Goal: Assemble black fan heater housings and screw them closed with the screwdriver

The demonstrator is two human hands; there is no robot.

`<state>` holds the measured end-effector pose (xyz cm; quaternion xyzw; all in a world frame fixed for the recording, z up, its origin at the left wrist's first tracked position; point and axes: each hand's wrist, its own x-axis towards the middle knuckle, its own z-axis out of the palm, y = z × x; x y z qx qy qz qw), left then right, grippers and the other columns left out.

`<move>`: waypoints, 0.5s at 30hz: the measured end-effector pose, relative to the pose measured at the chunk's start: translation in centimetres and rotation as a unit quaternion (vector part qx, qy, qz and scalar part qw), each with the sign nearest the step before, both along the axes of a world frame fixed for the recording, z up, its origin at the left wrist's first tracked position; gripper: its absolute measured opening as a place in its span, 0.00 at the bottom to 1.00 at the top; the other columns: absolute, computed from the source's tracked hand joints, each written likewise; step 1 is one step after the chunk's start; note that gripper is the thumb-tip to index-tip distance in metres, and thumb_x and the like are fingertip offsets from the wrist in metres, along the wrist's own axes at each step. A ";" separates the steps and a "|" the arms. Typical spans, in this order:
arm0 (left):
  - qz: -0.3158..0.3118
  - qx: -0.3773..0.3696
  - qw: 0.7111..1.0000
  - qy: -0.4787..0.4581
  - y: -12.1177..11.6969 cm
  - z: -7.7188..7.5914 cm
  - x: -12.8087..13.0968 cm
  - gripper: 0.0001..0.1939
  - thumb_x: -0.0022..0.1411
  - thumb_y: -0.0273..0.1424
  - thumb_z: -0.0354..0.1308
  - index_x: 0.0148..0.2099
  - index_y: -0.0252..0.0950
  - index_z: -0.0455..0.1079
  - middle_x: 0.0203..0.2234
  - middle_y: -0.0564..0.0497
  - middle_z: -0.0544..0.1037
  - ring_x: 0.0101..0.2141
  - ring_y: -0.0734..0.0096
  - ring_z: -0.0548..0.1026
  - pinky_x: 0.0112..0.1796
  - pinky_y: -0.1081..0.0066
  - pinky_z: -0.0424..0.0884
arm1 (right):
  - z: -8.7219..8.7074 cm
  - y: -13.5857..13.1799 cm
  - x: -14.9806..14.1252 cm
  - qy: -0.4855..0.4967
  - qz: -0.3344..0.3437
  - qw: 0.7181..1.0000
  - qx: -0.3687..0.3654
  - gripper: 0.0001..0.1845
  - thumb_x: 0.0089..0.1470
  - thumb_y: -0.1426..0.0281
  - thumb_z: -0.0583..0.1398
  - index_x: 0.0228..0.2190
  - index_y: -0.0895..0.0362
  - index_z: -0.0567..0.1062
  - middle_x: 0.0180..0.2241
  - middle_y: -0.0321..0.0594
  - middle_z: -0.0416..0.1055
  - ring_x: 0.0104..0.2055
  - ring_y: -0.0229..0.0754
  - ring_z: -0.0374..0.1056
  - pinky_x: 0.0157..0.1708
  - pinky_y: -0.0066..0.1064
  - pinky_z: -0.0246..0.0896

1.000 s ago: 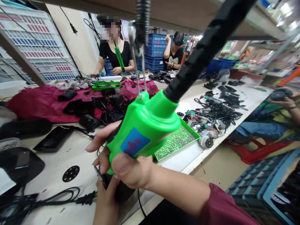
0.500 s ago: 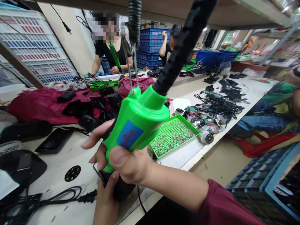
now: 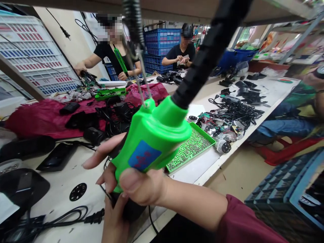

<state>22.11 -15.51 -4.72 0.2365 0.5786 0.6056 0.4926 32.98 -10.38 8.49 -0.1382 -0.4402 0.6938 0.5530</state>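
My right hand [image 3: 141,185] is wrapped round a green electric screwdriver [image 3: 157,135], which hangs from a coiled spring and has a thick black cable at its top. The tool slants down to the left, and its tip is hidden. Beneath it, my left hand [image 3: 115,216] grips a black plastic housing [image 3: 134,209], mostly covered by the hands and the tool. A thin black cord runs down from the housing. Behind my right wrist, a green tray [image 3: 192,145] holds many small screws. A black disc with holes [image 3: 78,191] lies on the table to the left.
A power cord with plug [image 3: 93,216] lies at lower left. Magenta cloth [image 3: 30,118] carries black parts further back. Wired parts [image 3: 227,114] are heaped at right. A blue crate [image 3: 273,189] stands by the table edge. Co-workers sit across the table; a shelf [image 3: 177,13] hangs overhead.
The screwdriver's top swung left and upright, then leaned back right, still in my right hand over the housing. Across the table, one co-worker's arm reached out to the left; another's raised hand came down.
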 end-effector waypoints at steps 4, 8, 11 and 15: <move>0.013 -0.026 0.998 -0.056 0.0 -0.1 0.1 0.46 0.47 0.41 0.69 0.67 0.49 0.55 0.57 0.49 0.72 0.57 0.49 0.68 0.53 0.57 0.68 | -0.4 -0.2 0.5 0.057 -0.021 0.998 0.024 0.24 0.42 0.47 0.67 0.37 0.45 0.72 0.34 0.28 0.74 0.24 0.32 0.68 0.34 0.30 0.71; 0.010 -0.015 0.998 -0.066 -0.2 0.5 0.6 0.40 0.50 0.40 0.68 0.64 0.55 0.58 0.58 0.55 0.72 0.58 0.52 0.68 0.56 0.59 0.65 | -0.9 0.0 0.2 0.054 -0.014 0.998 0.020 0.24 0.41 0.48 0.69 0.37 0.46 0.72 0.35 0.30 0.74 0.24 0.33 0.69 0.35 0.31 0.72; 0.011 0.007 0.995 -0.102 -0.2 1.1 0.9 0.37 0.50 0.48 0.66 0.61 0.51 0.64 0.55 0.54 0.75 0.57 0.53 0.69 0.57 0.61 0.64 | -1.2 0.2 -0.4 0.028 -0.013 0.999 0.012 0.28 0.38 0.43 0.67 0.36 0.46 0.72 0.33 0.31 0.74 0.24 0.34 0.68 0.35 0.32 0.72; 0.051 -0.015 0.989 -0.140 0.1 1.4 0.9 0.33 0.52 0.52 0.63 0.58 0.46 0.69 0.50 0.52 0.79 0.56 0.55 0.70 0.57 0.62 0.64 | -0.9 -0.1 0.2 0.046 -0.017 0.998 0.032 0.27 0.41 0.43 0.65 0.38 0.46 0.73 0.35 0.33 0.74 0.21 0.33 0.63 0.33 0.33 0.71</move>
